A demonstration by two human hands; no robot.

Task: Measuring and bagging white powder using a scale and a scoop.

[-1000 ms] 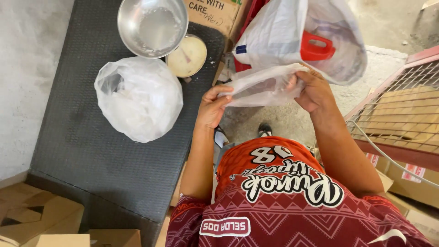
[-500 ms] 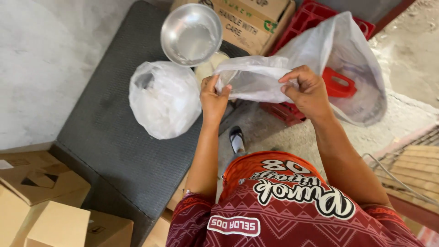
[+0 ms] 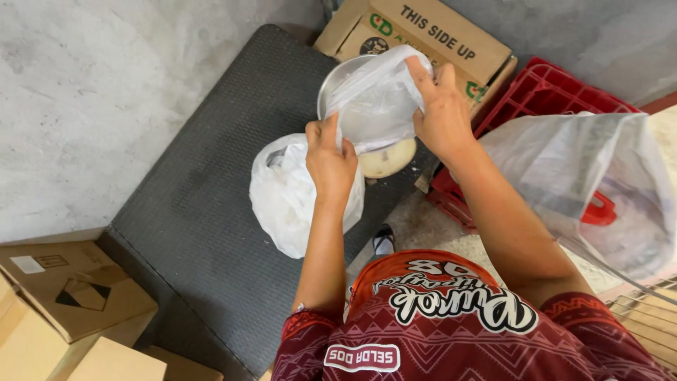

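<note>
Both hands, left (image 3: 330, 161) and right (image 3: 442, 113), pinched a thin clear plastic bag (image 3: 374, 99) in closed fingers, above the round steel bowl (image 3: 331, 83) on the dark ribbed surface (image 3: 211, 183).

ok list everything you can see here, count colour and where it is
clear plastic bag: 1, see-through, held up between both hands over the bowl
metal bowl: 1, silver, far end of the mat, mostly behind the held bag
round pale object: 1, cream, on the mat just below the bowl
tied plastic bag: 1, white, on the mat under the left wrist
mat: 1, dark grey, ribbed, on the concrete
cardboard boxes: several, brown, lower left; one more at top
crate: 1, red, right of the mat
large sack: 1, whitish, over the crate
left hand: 1, gripping the held bag's left edge
right hand: 1, gripping its right edge
</note>
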